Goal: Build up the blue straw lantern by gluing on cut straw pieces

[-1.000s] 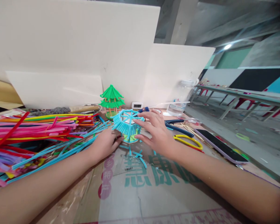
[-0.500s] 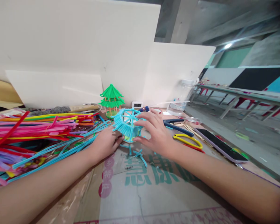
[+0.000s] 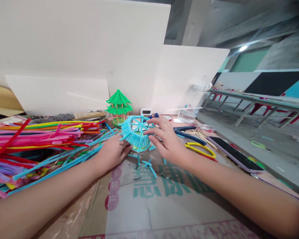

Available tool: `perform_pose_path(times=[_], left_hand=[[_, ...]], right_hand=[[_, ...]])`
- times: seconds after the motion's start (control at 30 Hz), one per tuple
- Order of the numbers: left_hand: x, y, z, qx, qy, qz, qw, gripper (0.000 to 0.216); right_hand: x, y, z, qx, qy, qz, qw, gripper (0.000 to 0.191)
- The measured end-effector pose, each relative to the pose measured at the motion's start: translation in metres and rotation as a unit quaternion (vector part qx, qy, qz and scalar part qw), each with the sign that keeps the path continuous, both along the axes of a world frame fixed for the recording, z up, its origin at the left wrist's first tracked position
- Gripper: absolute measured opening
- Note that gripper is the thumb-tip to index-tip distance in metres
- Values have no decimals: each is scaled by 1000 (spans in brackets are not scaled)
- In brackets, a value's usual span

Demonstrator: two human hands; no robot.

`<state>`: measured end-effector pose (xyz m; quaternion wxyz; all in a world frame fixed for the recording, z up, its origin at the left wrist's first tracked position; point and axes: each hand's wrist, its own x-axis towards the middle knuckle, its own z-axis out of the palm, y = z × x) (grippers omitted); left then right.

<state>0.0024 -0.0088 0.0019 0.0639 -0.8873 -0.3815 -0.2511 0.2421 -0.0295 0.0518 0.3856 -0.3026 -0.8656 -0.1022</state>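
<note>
A round roof-shaped model of light blue pipe cleaners (image 3: 132, 133) stands tilted at the middle of the table. Its left side is covered with close-set strips; open spokes show at its top and right. My left hand (image 3: 113, 150) is closed on the model's lower left edge, its fingertips partly hidden beneath it. With curved fingers, my right hand (image 3: 168, 137) grips the right rim, the thumb below the fingers. Whether a loose strip lies between these fingertips I cannot make out. Short blue pipe cleaner cuttings (image 3: 149, 165) lie just in front.
Bundles of coloured pipe cleaners (image 3: 40, 136) fill the left side. Behind the model stand a green tiered pagoda (image 3: 119, 106) and a small digital timer (image 3: 146, 111). Pliers (image 3: 191, 135), yellow-handled scissors (image 3: 200, 150), a phone (image 3: 235, 154) and a clear bottle (image 3: 195, 103) are on the right.
My right thumb has drawn up from the model's front towards the other fingers, and the hand has shifted slightly right. My left hand stays at the left edge.
</note>
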Motion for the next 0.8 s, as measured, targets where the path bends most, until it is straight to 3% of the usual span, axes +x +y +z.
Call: perform_pose_path(times=[0.37,0.8], left_hand=[[1,-2,3,15,8,-7,1000,25],[1,-2,3,19,-1,-14,1000,23]], right_hand=[[0,-1,-1,-48,23,55,997,10],[-4,-3,-1,-49,40,36,997,9]])
